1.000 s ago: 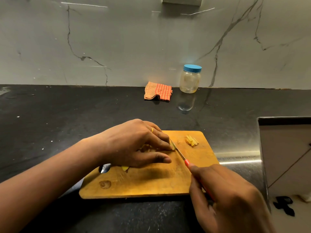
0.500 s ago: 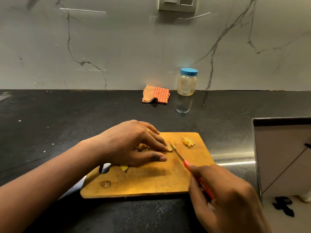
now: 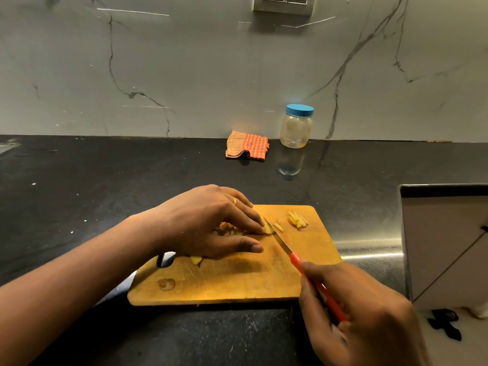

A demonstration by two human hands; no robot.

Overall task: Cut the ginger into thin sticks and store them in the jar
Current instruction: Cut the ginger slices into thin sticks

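1. Wooden board (image 3: 224, 281) sits near the counter's front edge. The ginger (image 3: 229, 229) lies on it under the left hand (image 3: 208, 223), whose fairly straight fingers press it down.
2. The right hand (image 3: 356, 318) is wrapped tight round the red handle of the knife (image 3: 280, 237), with the blade right beside the left fingertips.
3. So mid-slicing, I'd say. A small pile of sticks (image 3: 298, 220) lies just right of the blade.
4. The jar (image 3: 296, 127) stands well back by the wall, lid on, beside a checked cloth (image 3: 247, 147).
5. Next is probably another thin cut, keeping the fingertips clear.
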